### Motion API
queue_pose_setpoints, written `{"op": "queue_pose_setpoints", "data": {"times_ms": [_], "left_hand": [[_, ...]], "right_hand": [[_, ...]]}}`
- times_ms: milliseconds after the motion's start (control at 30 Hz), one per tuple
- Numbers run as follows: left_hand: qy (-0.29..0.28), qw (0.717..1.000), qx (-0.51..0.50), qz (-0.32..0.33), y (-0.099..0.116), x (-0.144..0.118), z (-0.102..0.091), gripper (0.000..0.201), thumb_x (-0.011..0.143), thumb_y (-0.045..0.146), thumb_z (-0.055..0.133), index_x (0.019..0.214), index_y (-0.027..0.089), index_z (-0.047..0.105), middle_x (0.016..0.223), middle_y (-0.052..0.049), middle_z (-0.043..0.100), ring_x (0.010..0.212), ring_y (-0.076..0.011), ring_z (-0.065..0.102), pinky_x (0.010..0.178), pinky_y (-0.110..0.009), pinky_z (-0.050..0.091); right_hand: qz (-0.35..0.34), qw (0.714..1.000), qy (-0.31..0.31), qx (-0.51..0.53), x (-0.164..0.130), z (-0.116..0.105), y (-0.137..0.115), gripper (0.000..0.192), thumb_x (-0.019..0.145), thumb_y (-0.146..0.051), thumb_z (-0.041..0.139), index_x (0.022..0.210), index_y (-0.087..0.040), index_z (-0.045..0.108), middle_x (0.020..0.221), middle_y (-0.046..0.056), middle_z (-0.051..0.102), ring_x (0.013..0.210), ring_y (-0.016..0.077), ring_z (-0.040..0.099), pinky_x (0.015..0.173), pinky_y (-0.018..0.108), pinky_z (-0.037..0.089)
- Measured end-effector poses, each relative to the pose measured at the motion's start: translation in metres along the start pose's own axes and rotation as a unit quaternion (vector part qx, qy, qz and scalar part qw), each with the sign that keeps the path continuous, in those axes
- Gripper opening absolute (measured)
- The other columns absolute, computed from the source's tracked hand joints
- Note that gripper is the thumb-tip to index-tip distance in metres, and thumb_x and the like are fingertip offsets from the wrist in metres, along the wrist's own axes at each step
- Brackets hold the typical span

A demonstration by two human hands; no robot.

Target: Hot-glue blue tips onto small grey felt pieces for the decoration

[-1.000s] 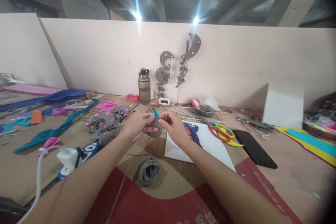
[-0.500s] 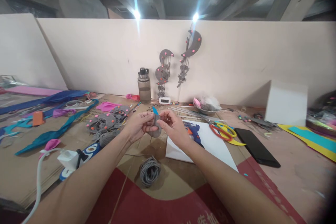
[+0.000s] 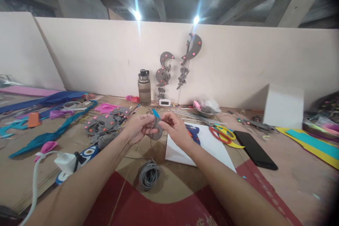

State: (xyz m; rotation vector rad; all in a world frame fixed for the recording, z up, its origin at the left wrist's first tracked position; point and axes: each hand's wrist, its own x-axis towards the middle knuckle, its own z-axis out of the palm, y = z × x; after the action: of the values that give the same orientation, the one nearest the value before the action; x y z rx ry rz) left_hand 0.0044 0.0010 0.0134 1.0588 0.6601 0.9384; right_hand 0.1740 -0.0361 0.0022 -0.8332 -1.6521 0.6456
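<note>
My left hand point(image 3: 139, 127) and my right hand point(image 3: 174, 127) meet above the table, both pinching a small grey felt piece point(image 3: 157, 131). A thin blue tool tip point(image 3: 156, 113) sticks up between the fingers; which hand holds it I cannot tell. A grey cord hangs from the piece down to a coil of grey cord point(image 3: 149, 173) on the cardboard below. A blue glue gun point(image 3: 193, 135) lies on a white sheet point(image 3: 212, 148) just right of my right hand.
A heap of grey felt crescents with pink dots point(image 3: 104, 124) lies to the left. Red and yellow scissors point(image 3: 222, 133) and a black phone point(image 3: 255, 144) lie to the right. A bottle point(image 3: 144, 87), hanging grey ornaments point(image 3: 190, 53), a white box point(image 3: 283, 106) stand at the back.
The hands stay together on the felt piece with small finger shifts. The view has drifted slightly.
</note>
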Motion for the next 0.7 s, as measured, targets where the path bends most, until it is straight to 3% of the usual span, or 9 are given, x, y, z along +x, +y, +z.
{"op": "queue_pose_setpoints", "data": {"times_ms": [100,333,700], "left_hand": [[0.008,1.0,0.01,-0.003,0.003,-0.0009,0.0015,0.012,0.078,0.02,0.068,0.078,0.008,0.065,0.074,-0.008,0.068,0.062,-0.0117,0.065,0.056,-0.02,0.058],[-0.006,1.0,-0.011,0.014,0.0021,0.0,0.0002,0.015,0.074,0.019,0.073,0.072,0.009,0.063,0.066,-0.003,0.063,0.055,-0.0083,0.06,0.057,-0.022,0.059],[-0.001,1.0,-0.008,0.026,0.001,-0.0027,0.0052,0.017,0.072,0.021,0.075,0.071,0.009,0.062,0.064,-0.001,0.059,0.054,-0.0069,0.055,0.058,-0.023,0.059]], "right_hand": [[-0.002,1.0,0.017,-0.015,-0.0013,0.0029,0.0015,0.017,0.084,-0.035,0.059,0.079,-0.021,0.051,0.074,-0.003,0.048,0.066,0.0108,0.045,0.063,0.024,0.038],[-0.013,0.997,0.078,0.006,-0.0034,0.0092,0.0056,0.02,0.083,-0.033,0.062,0.098,-0.022,0.055,0.087,-0.001,0.056,0.078,0.0122,0.053,0.073,0.025,0.044],[-0.036,0.991,0.117,-0.053,-0.0045,0.0068,0.0029,0.009,0.082,-0.029,0.063,0.082,-0.021,0.059,0.078,-0.001,0.061,0.072,0.0122,0.056,0.068,0.025,0.044]]}}
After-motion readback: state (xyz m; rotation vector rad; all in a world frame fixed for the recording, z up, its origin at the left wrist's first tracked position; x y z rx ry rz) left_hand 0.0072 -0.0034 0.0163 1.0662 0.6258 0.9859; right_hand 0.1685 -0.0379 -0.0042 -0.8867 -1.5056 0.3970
